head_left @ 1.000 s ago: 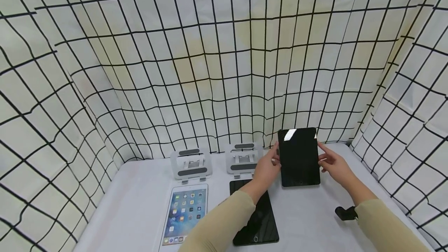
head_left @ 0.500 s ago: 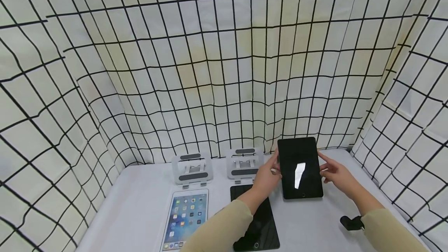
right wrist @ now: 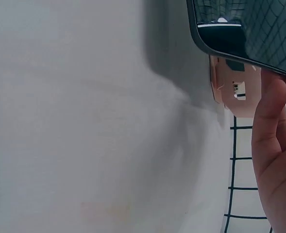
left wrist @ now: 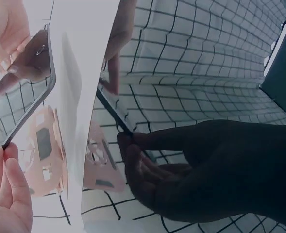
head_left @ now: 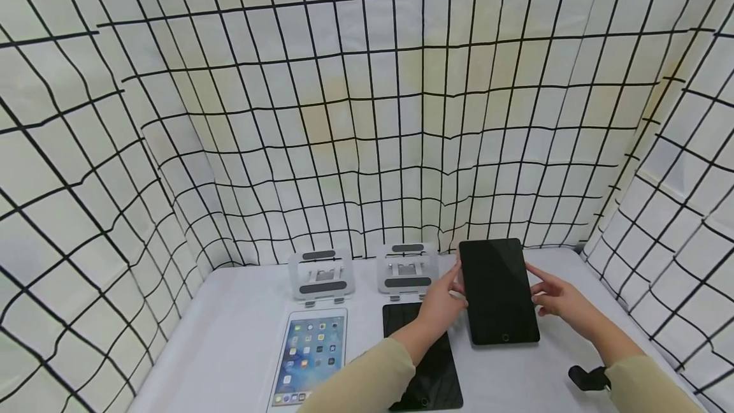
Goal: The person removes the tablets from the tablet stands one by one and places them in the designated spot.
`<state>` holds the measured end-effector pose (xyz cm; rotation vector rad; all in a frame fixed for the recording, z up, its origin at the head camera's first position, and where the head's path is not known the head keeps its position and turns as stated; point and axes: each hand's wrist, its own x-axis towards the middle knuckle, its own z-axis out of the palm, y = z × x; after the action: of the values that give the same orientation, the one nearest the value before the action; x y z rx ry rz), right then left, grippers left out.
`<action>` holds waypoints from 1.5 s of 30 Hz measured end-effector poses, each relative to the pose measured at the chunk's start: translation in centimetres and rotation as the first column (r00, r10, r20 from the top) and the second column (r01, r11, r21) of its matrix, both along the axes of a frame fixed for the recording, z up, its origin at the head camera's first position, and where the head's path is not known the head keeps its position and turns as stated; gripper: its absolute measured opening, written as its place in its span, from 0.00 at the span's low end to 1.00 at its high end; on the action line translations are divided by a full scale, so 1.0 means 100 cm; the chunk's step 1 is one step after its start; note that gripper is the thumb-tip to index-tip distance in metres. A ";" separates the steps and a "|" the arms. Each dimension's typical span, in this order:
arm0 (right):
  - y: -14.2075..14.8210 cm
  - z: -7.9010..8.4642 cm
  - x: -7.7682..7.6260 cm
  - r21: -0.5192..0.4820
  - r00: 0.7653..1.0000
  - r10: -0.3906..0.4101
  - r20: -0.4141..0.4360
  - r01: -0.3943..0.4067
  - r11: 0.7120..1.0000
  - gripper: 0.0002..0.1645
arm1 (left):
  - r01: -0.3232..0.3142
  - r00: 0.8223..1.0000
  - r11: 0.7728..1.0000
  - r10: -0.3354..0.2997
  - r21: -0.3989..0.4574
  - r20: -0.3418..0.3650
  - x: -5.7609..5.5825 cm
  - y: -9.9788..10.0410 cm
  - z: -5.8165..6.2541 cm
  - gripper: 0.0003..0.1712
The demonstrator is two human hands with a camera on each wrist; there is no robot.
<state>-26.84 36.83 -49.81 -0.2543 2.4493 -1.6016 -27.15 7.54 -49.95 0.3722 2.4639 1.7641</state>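
Observation:
A black tablet (head_left: 500, 292) is held up at the right, screen facing the person and leaning back. My left hand (head_left: 438, 304) pinches its left edge between thumb and fingers. The right hand (head_left: 562, 303) grips the opposite edge with its fingertips. Behind the tablet stands a pink tablet stand (right wrist: 242, 90), mostly hidden in the head view. The right wrist view shows the tablet's lower corner over the white table (right wrist: 84, 121), where a shadow falls. A second black tablet (head_left: 432, 378) lies flat, partly under the left forearm.
Two clear tablet stands (head_left: 322, 276) with grey pads stand along the back, left of the held tablet. A white tablet (head_left: 309, 352) with a lit home screen lies in front of the leftmost one. A white cloth wall with a black grid (head_left: 344, 113) encloses the table.
Both hands have brought the black tablet down and nearer the person, and it leans back more. The bright reflection on its screen has gone. The head view has shifted slightly.

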 end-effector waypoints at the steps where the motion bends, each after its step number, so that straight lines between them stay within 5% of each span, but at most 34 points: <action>1: 0.001 0.000 0.002 -0.004 1.000 -0.002 0.018 0.002 1.000 0.46 | -0.004 1.000 1.000 0.004 0.005 0.015 0.002 0.001 -0.001 0.51; 15: 0.008 -0.004 0.020 -0.070 0.983 0.085 0.165 -0.074 0.995 0.48 | -0.047 0.993 0.998 0.042 0.043 0.106 0.029 0.006 -0.010 0.49; 25: 0.019 -0.007 0.032 -0.074 0.970 0.109 0.215 -0.095 0.993 0.49 | -0.040 0.993 0.996 0.049 -0.085 0.104 0.042 0.014 -0.006 0.50; 45: 0.035 -0.010 0.045 -0.191 0.913 0.232 0.337 -0.175 0.966 0.50 | 0.032 0.978 0.989 0.000 -0.146 0.210 0.058 0.023 -0.009 0.49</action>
<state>-22.38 40.32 -50.86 -0.2125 1.9610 -1.5900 -21.34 9.83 -50.82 0.1822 2.4144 1.5135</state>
